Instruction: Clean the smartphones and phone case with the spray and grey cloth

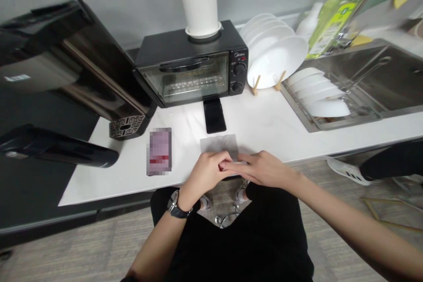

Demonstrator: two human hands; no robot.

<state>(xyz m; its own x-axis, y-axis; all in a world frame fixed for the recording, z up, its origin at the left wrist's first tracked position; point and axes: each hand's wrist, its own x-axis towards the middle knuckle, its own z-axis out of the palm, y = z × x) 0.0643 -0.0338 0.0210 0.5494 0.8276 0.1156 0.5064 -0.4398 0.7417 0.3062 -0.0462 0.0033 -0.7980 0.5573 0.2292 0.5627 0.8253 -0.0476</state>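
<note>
My left hand (211,168), with a watch (175,203) on its wrist, is curled at the counter's front edge. Against it rests my right hand (262,168), its fingers bent inward and overlapping the left fingertips. A thin grey sheet (214,143), cloth or paper, lies just beyond and partly under both hands. Something pale shows between the right fingers, too covered to name. Below the hands a dark edge is visible, and I cannot tell what it belongs to. Straight ahead, a black phone (214,116) lies flat on the counter.
A blurred purple item (160,150) lies left on the white counter (185,134). Behind stand a toaster oven (191,70) with a white pot (200,0) on it, and a black machine (99,53). Racked plates (277,61), bowls (325,97) and a sink (386,83) are right.
</note>
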